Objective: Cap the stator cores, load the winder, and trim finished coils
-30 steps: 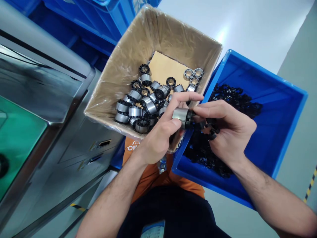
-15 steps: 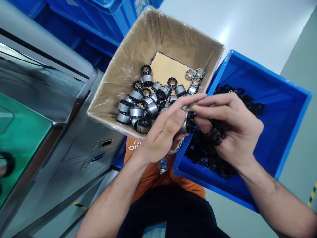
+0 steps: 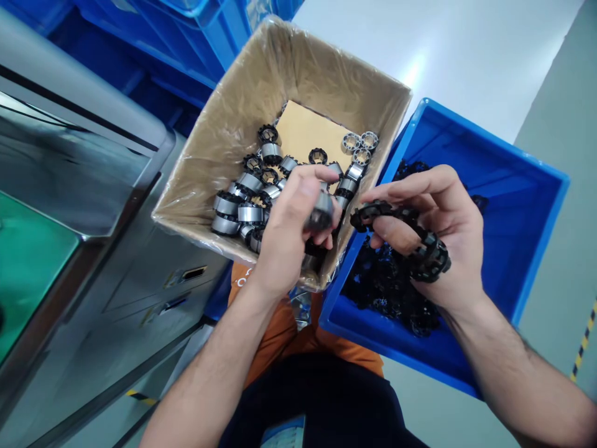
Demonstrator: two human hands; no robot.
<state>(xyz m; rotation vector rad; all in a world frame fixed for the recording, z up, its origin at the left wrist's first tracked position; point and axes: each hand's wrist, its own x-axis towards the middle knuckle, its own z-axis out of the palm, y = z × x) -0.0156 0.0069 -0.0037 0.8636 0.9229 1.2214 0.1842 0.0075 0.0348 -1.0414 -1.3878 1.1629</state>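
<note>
Over the near side of the cardboard box [image 3: 336, 74], my left hand [image 3: 286, 233] is closed round a metal motor core [image 3: 323, 211] with a dark end, smeared by motion. To its right, above the edge of the blue bin [image 3: 508, 205], my right hand [image 3: 452, 230] is curled round several black toothed plastic rings [image 3: 431, 258]. One black ring [image 3: 370, 214] sits between its thumb and fingertips. Metal cores with black rings on their ends [image 3: 250, 213] lie heaped in the box. A pile of loose black rings [image 3: 396, 280] fills part of the blue bin.
Clear plastic lines the box, and a cardboard sheet [image 3: 305, 127] lies inside, with bare metal cores [image 3: 361, 155] at its right. Metal cabinets [image 3: 153, 267] and a green surface [image 3: 32, 267] stand at left. Blue crates [image 3: 177, 43] are behind.
My hands have moved apart. The left has gone leftward over the box with the core, and the right has turned, showing more of its black rings. The view has shifted slightly.
</note>
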